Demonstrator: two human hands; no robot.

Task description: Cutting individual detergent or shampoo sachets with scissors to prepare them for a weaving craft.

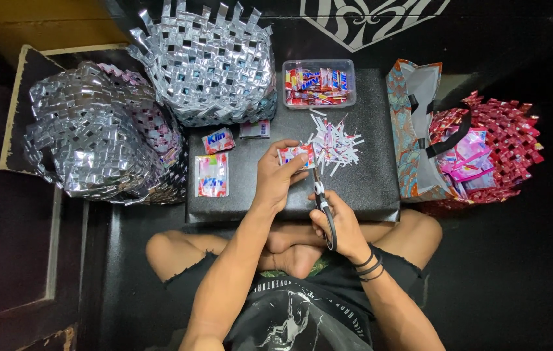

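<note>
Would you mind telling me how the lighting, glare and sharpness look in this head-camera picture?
Head view: light falls on the middle, the corners sink into near-black; the silver woven baskets throw bright glare; the left hand, the wrapper and the scissors in the right hand are sharp; wide-angle bending shows at the edges.

We see a silver woven basket (208, 65), a red-and-white wrapper (296, 155), white paper strips (336, 143), and a black counter (367, 188).

Low black rectangular padded board (367, 188) bearing a clear plastic tub of red wrappers (319, 83), a pile of white paper offcuts (335, 143), and three flattened red-and-white sachets (213, 174), with a woven silver foil basket (205, 65) overlapping its far corner.
</note>
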